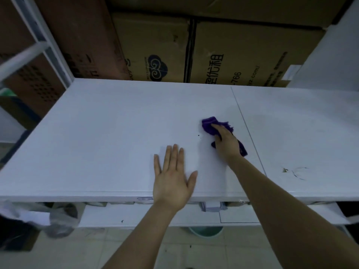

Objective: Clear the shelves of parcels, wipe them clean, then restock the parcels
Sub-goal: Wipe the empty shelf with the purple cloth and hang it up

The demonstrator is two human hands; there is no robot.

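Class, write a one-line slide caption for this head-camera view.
Right hand grips a purple cloth on the white shelf; left hand rests flat beside it.

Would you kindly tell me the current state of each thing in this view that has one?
top shelf: bare of parcels, with dark scuff marks on its right part.
purple cloth: bunched up, pressed onto the shelf.
right hand: grips the cloth.
left hand: flat, fingers straight, resting on the shelf.
cardboard boxes: closed, stacked behind the shelf.
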